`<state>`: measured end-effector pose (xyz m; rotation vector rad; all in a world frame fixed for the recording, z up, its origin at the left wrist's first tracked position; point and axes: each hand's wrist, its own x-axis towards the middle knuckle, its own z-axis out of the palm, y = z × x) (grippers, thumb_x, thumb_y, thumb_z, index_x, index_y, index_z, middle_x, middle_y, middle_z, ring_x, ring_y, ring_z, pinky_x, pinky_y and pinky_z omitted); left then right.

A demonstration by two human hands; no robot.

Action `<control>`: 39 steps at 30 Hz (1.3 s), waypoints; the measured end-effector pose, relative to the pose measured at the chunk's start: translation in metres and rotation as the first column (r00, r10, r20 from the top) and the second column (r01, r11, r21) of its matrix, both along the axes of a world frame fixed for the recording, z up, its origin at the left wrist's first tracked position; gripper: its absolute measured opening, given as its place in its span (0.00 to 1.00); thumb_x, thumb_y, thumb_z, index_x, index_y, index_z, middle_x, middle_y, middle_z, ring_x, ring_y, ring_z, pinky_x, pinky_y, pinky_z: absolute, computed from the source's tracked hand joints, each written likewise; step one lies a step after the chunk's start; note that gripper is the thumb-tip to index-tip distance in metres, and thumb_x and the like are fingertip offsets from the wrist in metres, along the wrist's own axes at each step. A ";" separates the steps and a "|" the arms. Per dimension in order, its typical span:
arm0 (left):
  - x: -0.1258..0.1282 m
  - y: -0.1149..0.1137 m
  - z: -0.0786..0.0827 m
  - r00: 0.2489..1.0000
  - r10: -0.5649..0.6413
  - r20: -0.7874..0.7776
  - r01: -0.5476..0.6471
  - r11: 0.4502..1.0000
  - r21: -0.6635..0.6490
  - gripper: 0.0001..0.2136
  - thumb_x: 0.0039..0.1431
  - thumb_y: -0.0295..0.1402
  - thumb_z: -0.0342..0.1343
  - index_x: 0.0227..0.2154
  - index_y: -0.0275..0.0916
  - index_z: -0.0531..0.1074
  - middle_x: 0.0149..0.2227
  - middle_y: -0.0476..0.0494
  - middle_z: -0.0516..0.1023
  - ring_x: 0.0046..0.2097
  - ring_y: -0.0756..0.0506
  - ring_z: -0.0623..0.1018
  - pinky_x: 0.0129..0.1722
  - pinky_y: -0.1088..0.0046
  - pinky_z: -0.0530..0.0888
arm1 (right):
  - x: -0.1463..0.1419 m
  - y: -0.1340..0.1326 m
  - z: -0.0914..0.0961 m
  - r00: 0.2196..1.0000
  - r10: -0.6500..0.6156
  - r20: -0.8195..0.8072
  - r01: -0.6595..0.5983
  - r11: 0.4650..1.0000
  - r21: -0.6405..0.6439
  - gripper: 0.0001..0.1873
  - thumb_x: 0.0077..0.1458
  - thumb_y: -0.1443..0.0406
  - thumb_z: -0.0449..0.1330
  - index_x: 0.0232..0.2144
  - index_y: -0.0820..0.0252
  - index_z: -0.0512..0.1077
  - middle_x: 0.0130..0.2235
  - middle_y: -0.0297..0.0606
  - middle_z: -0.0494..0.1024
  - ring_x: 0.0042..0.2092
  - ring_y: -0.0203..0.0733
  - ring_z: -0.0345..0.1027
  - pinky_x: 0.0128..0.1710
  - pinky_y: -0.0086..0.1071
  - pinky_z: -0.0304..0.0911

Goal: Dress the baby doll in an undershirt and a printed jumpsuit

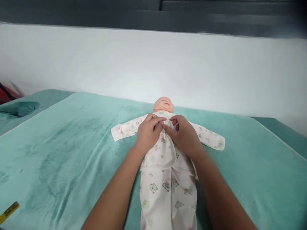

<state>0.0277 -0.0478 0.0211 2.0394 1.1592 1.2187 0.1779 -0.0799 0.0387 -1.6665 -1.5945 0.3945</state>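
A baby doll (163,104) lies on its back, its head toward the wall. It wears a white baby shirt (155,155) with printed bears, long sleeves spread to both sides, and matching trousers (157,198) below. My left hand (149,131) pinches the shirt front at the chest, thumb and forefinger close together. Opposite it, my right hand (183,133) grips the shirt's overlapping front edge between thumb and curled fingers. The fingertips of both hands nearly meet. Whatever fastening lies between them is too small to make out.
A green plush cover (72,150) with soft folds spreads under the doll. Behind it rises a white wall (120,64) with a dark panel (96,16) above. A yellow strip with black marks (9,212) lies at the lower left. Something red (8,94) shows at the left edge.
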 end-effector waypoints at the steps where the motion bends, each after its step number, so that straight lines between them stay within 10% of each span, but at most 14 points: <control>1: 0.000 0.000 0.000 1.000 -0.012 -0.001 0.012 1.000 0.009 0.13 0.64 0.30 0.48 0.44 0.45 0.77 0.41 0.47 0.73 0.40 0.49 0.74 0.43 0.73 0.70 | -0.004 -0.005 0.000 0.999 -0.013 0.032 0.012 1.000 0.012 0.16 0.53 0.52 0.60 0.39 0.55 0.67 0.36 0.37 0.72 0.33 0.41 0.63 0.33 0.36 0.57; 15: -0.005 0.018 0.010 0.987 -0.148 -0.055 0.142 0.984 -0.108 0.08 0.59 0.39 0.57 0.36 0.44 0.77 0.40 0.49 0.74 0.40 0.48 0.73 0.39 0.71 0.68 | 0.000 0.000 -0.014 0.925 -0.054 -0.376 0.084 0.994 0.064 0.08 0.50 0.60 0.61 0.32 0.58 0.75 0.30 0.32 0.76 0.33 0.38 0.66 0.35 0.31 0.59; 39: 0.000 0.014 0.016 0.988 -0.139 0.064 0.150 0.967 -0.205 0.07 0.54 0.39 0.61 0.34 0.43 0.77 0.28 0.53 0.72 0.28 0.51 0.64 0.31 0.74 0.61 | 0.009 0.000 -0.017 0.852 0.050 -0.521 -0.034 0.999 0.039 0.11 0.51 0.58 0.63 0.36 0.56 0.77 0.34 0.33 0.78 0.36 0.39 0.69 0.38 0.33 0.61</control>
